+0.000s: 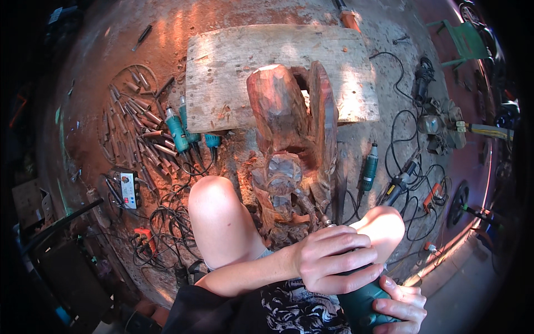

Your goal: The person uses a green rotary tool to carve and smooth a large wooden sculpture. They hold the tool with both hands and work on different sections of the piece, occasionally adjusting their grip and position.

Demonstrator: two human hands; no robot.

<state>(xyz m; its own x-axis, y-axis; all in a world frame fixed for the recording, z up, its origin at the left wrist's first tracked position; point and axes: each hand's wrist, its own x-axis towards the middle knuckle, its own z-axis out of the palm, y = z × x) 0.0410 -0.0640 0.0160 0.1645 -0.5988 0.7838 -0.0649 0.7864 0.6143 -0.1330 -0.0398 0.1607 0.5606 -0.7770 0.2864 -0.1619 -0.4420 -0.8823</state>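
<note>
A rough reddish wooden carving stands between my knees, with a rounded block at the top and a tall slab at its right. My left hand is wrapped around the front of a green power grinder. Lower down, my right hand grips the same grinder's body. The tool's thin metal shaft points up and left at the carving's lower part; whether its tip touches the wood I cannot tell.
A worn wooden board lies behind the carving. Many gouges and chisels are heaped left, near green grinders, a control box and tangled cables. Another green grinder, a black-grey tool and a green chair are right.
</note>
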